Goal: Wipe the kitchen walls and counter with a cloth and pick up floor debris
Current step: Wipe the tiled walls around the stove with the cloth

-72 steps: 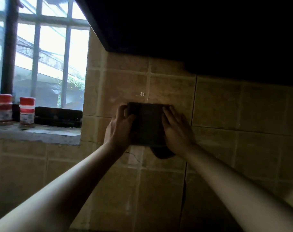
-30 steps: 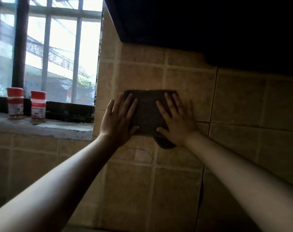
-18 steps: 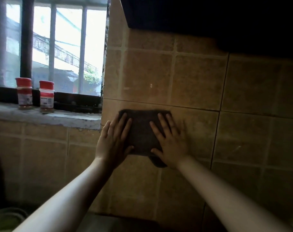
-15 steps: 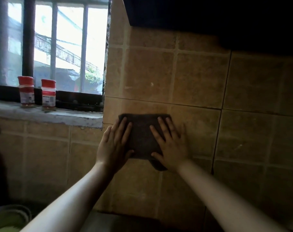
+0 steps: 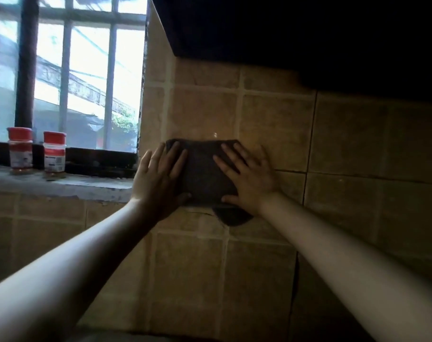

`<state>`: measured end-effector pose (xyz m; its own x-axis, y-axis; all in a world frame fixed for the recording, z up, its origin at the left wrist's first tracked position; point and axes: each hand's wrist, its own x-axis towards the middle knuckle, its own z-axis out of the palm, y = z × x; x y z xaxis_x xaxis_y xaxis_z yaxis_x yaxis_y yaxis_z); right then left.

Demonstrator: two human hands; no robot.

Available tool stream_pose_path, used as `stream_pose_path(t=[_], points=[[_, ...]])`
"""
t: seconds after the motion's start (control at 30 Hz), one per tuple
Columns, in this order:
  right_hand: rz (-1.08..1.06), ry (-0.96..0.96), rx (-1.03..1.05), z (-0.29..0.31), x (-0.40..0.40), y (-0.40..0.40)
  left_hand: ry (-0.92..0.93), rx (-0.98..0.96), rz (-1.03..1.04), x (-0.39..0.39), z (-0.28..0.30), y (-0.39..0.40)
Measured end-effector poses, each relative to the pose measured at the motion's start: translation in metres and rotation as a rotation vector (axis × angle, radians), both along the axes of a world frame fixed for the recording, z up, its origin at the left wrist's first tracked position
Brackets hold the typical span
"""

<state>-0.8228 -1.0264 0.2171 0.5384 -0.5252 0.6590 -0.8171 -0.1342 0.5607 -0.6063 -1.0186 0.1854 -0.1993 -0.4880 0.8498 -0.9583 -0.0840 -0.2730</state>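
Left of the left hand [image 5: 160, 178], two red-capped jars [image 5: 37, 153] hold something pale, not identifiable. That hand, fingers straight, presses the dark cloth [image 5: 202, 174] flat on the tiled wall [image 5: 345, 139]; the cloth's long axis runs sideways to the right hand [image 5: 249, 178], equally flat and equally near.

No text can be read anywhere. The two red-capped jars [image 5: 20, 150] [image 5: 54, 154] on the windowsill [image 5: 86, 187] at far left carry pale labels with a red band, but the print on them is too small and blurred to make out.
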Motion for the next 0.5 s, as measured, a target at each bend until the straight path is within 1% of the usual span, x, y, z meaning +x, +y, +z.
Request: stream_pose_path(t=[0.2, 0.37, 0.5], points=[[-0.022, 0.0, -0.011, 0.058, -0.011, -0.001, 0.02, 0.012, 0.063, -0.017, 0.053, 0.005], [-0.015, 0.005, -0.005, 0.068, -0.017, -0.001, 0.068, 0.022, 0.07, -0.026, 0.059, 0.005], [-0.026, -0.026, -0.017, 0.077, -0.033, 0.001, 0.06, 0.011, 0.034, -0.041, 0.069, 0.007]])
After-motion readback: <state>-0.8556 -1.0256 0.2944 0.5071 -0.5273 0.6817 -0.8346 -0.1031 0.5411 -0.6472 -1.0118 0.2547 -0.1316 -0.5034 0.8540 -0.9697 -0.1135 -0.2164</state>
